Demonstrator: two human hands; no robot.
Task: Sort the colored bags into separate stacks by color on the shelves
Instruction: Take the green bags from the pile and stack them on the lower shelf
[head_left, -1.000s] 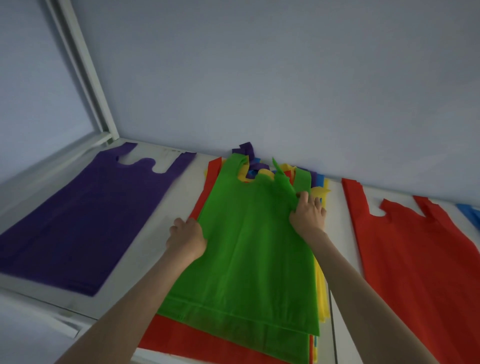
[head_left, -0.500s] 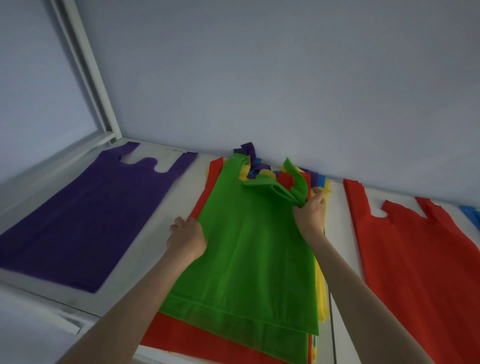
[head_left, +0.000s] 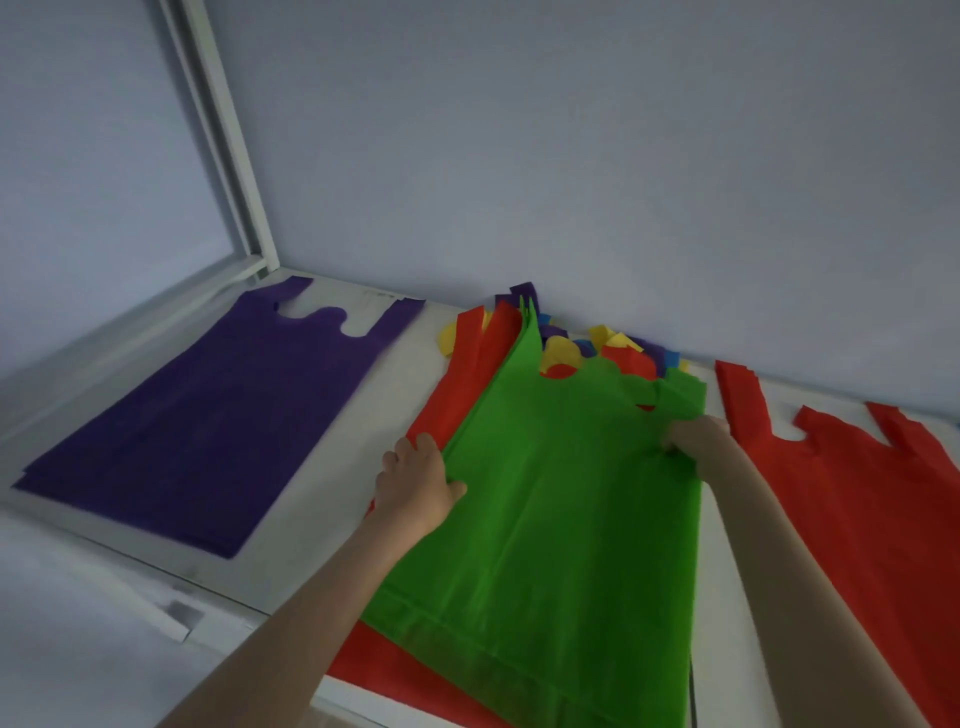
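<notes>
Shelf (head_left: 332, 519): white, set against a pale wall; it carries three groups of bags side by side, and the bare strips between them are narrow, so a lifted bag should go up first, then across.
Purple stack (head_left: 208, 431): flat at the left, handles toward the wall, well apart from the hands; looks already sorted.
Red stack (head_left: 872, 519): flat at the right, just beside the right forearm; a sideways drag of the green bag could ruffle its near edge.
Mixed pile (head_left: 613, 353): in the middle, with red, yellow, blue and purple handles showing at the wall end; still unsorted, so the task seems early.
Green bag (head_left: 561, 519): the task's thing for this step, lying on top of the mixed pile, its bottom hem toward the person, its right handle crumpled near the right hand.
Red bag (head_left: 457, 395): directly under the green one, showing along its left and bottom edges; thin cloth tends to cling, so it may ride up with the lift.
Left hand (head_left: 415, 483): at the green bag's left edge, fingers curled over it and thumb on top; it seems to pinch the edge, though whether only one layer is caught I cannot tell.
Right hand (head_left: 696, 441): at the right edge below the handle, fingers closed on bunched green cloth.
Advice: peel slowly from the handle end, check that one sheet alone comes away, and keep both edges taut.
No green stack shows in view.
</notes>
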